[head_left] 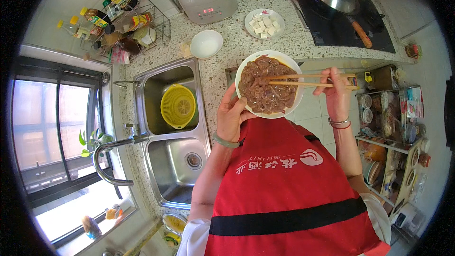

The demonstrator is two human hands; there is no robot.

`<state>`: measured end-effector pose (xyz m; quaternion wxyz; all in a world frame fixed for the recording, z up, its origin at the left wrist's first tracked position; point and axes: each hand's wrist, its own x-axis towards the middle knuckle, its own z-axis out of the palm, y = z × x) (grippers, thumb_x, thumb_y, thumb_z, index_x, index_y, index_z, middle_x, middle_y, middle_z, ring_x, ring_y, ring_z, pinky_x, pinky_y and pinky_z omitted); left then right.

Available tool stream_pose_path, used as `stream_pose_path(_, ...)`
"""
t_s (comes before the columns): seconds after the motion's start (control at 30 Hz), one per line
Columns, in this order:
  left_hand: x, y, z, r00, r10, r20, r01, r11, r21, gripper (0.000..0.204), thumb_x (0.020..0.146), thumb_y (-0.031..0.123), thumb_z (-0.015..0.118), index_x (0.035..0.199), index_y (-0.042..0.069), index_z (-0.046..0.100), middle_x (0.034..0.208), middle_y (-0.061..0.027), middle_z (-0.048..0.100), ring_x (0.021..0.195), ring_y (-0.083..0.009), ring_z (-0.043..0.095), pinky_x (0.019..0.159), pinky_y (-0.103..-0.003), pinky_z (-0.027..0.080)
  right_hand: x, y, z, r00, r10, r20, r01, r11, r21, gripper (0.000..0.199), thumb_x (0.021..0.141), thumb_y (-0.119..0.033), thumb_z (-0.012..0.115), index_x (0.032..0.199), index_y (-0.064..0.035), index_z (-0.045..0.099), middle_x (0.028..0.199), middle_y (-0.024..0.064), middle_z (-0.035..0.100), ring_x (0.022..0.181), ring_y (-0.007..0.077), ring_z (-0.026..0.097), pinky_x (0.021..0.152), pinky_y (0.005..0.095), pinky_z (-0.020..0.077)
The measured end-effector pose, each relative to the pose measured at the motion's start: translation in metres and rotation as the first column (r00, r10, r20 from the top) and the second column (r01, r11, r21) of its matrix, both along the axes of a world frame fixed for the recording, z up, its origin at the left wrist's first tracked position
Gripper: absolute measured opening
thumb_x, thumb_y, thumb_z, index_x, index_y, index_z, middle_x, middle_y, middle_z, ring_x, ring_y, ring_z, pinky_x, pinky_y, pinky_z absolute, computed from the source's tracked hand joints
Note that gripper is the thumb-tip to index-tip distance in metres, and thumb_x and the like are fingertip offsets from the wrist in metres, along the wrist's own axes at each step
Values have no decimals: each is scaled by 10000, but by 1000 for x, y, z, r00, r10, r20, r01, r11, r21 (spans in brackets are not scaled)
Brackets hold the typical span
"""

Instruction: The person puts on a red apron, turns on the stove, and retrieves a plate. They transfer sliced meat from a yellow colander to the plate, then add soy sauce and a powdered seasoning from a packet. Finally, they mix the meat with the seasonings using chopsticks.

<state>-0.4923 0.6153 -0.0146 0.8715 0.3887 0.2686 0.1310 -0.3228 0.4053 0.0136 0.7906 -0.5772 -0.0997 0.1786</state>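
My left hand (pixel 231 114) cupping the white bowl (pixel 246 68) of sliced meat (pixel 265 87), right hand (pixel 336 96) fingers pinching chopsticks (pixel 308 79) over it, just beside the counter edge (pixel 332 61).

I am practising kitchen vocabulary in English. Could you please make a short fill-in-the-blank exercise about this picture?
1. The left hand holds a white bowl of sliced ______ meat.
2. The right hand holds a pair of wooden ______ with the tips in the meat.
3. In the upper basin of the sink lies a ______ colander.
4. The small plate near the black cooktop holds cubes of white ______.

Missing words: raw; chopsticks; yellow; tofu
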Motion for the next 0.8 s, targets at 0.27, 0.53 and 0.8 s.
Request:
stream_pose_path(0.27,1,0,-3,1000,26,1,-26,1000,17,487,891,-9,471,1367,69,404,1146,-149,605,947,-241,656,725,-396,609,-7,1,24,991,16,132,-4,996,-94,337,971,-280,495,943,35,609,694,58,576,534,168,587,517,296,498)
stream_pose_path(0.53,-3,4,-7,999,37,-8,-38,999,-6,491,905,-6,480,1379,87,392,1187,-144,570,999,-238,625,727,-387,609,11,-25,22,974,-71,214,98,988,-118,344,970,-274,502,917,44,621,694,67,578,514,160,578,503,258,467)
stream_pose_path(0.8,-1,1,-8,1000,7,5,-7,1000,18,513,906,3,487,1392,129,378,1192,-137,567,1015,-247,618,699,-372,610,1,-11,-4,998,36,43,-32,996,-87,300,957,-274,526,961,8,632,752,83,605,551,180,600,533,291,524)
